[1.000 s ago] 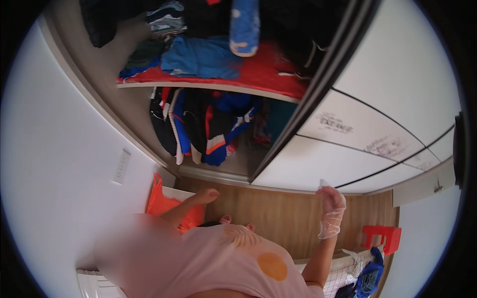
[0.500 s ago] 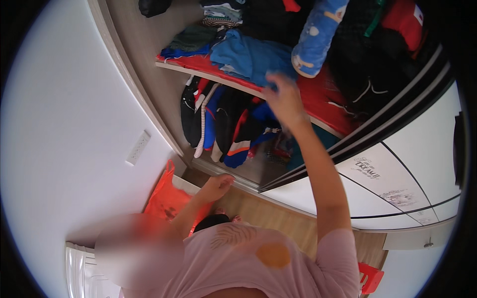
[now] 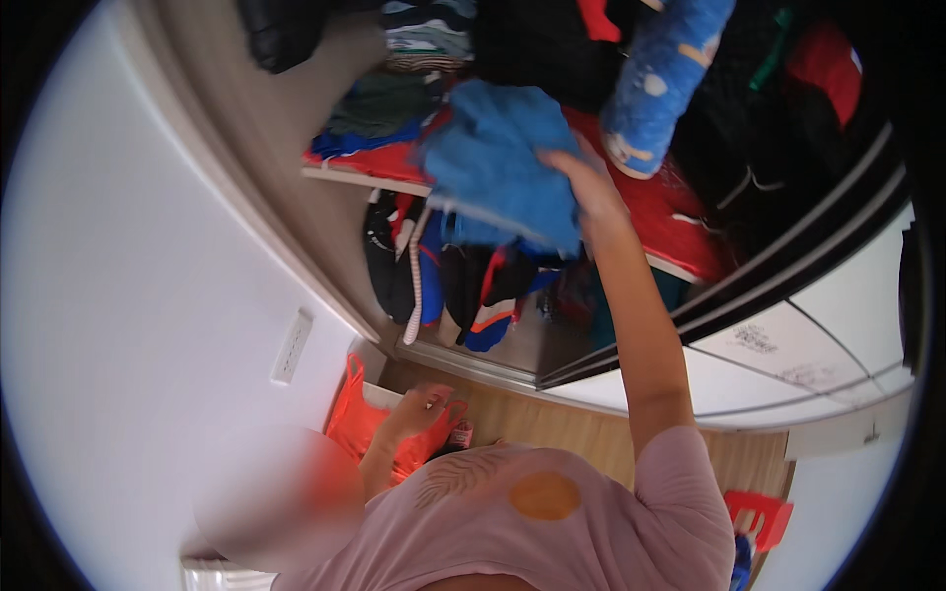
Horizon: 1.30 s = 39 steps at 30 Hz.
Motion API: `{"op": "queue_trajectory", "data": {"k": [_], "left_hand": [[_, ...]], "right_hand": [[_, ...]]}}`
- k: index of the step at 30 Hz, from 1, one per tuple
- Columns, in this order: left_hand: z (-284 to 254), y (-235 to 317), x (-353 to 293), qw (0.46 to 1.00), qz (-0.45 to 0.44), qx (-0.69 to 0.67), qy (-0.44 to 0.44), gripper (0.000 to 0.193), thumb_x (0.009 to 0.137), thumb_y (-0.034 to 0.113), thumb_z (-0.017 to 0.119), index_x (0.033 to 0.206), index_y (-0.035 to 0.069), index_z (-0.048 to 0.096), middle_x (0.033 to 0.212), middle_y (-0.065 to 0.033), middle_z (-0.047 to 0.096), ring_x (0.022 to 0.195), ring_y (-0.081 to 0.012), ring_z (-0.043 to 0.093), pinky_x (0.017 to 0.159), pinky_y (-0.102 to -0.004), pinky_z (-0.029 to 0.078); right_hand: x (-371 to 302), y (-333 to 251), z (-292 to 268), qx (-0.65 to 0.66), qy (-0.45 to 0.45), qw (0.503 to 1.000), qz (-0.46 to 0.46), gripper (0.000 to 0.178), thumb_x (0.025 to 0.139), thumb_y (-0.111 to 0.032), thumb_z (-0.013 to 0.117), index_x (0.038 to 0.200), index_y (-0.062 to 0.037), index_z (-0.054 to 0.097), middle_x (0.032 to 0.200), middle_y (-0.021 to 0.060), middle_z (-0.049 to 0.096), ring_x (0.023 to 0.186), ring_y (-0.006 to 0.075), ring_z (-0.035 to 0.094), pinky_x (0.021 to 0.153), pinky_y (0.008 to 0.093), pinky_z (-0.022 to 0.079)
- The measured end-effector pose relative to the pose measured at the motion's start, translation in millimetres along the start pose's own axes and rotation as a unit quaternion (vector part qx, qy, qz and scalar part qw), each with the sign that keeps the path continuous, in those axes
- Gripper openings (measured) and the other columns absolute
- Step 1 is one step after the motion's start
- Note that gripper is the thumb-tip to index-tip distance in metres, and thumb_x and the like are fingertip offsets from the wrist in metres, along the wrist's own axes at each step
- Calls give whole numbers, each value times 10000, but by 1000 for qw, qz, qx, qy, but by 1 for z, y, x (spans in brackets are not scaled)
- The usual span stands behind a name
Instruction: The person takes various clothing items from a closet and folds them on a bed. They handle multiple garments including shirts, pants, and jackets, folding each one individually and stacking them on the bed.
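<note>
My right hand (image 3: 589, 192) reaches into the wardrobe and grips the right edge of a folded blue garment (image 3: 503, 163), thumb on top and the other fingers hidden beneath. The garment sticks out over the front of a shelf lined in red (image 3: 379, 163), a pale edge hanging along its lower side. Low on the left, my left hand (image 3: 419, 409) is in front of an orange plastic bag (image 3: 360, 419), its fingers curled in and nothing plainly visible in them.
Dark folded clothes (image 3: 384, 103) lie left on the shelf; a rolled blue patterned blanket (image 3: 655, 94) stands right. Clothes (image 3: 448, 286) hang below. The sliding door (image 3: 749, 345) borders the right, a white wall (image 3: 168, 325) the left. A red plastic object (image 3: 759, 517) is at lower right.
My right hand has taken hold of the blue garment and drawn it forward over the shelf's edge. My left hand has curled in more, near the bag. The view has shifted slightly.
</note>
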State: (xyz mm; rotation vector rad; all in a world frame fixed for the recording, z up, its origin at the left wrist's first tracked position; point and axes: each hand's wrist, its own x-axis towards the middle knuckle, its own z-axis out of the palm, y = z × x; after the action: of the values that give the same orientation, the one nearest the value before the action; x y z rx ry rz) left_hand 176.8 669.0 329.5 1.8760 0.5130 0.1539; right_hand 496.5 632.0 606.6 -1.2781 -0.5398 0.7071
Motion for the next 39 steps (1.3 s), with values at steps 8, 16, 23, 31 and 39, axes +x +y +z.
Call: {"op": "queue_trajectory", "data": {"k": [8, 16, 23, 31, 39], "left_hand": [[31, 31, 67, 931, 34, 213, -295, 298, 832, 119, 558, 1111, 12, 550, 1091, -160, 591, 1011, -273, 573, 839, -350, 456], [132, 37, 70, 808, 105, 333, -474, 396, 813, 173, 561, 1178, 26, 515, 1139, -198, 561, 1042, -322, 548, 865, -378, 439], [219, 39, 35, 740, 120, 327, -575, 384, 810, 160, 577, 1164, 22, 523, 1116, -192, 566, 1016, -332, 554, 860, -384, 441], [240, 66, 8, 737, 146, 377, -541, 331, 781, 181, 558, 1098, 88, 572, 1046, -129, 606, 988, -336, 556, 815, -396, 453], [153, 86, 13, 901, 155, 192, -356, 272, 831, 178, 531, 1078, 75, 581, 942, -129, 627, 877, -251, 602, 761, -343, 476]], "right_hand": [[-229, 43, -95, 86, 100, 990, 55, 698, 658, -67, 676, 1300, -36, 405, 1192, 114, 519, 1098, 250, 489, 992, 340, 359], [-461, 187, -156, 139, 535, 804, 220, 558, 710, -210, 710, 1199, -41, 501, 1081, 94, 581, 962, 193, 559, 845, 319, 469], [-711, 339, -168, 382, 754, 504, 178, 355, 779, -282, 621, 1027, -34, 565, 947, 119, 625, 827, 233, 617, 760, 378, 509], [-891, 364, -188, 370, 807, 461, 18, 293, 788, -151, 582, 1030, 11, 548, 884, 129, 583, 764, 252, 601, 682, 352, 519], [-702, 367, -262, 356, 626, 656, 228, 284, 785, -118, 578, 1033, 16, 546, 871, 124, 582, 748, 244, 600, 654, 330, 518]]}}
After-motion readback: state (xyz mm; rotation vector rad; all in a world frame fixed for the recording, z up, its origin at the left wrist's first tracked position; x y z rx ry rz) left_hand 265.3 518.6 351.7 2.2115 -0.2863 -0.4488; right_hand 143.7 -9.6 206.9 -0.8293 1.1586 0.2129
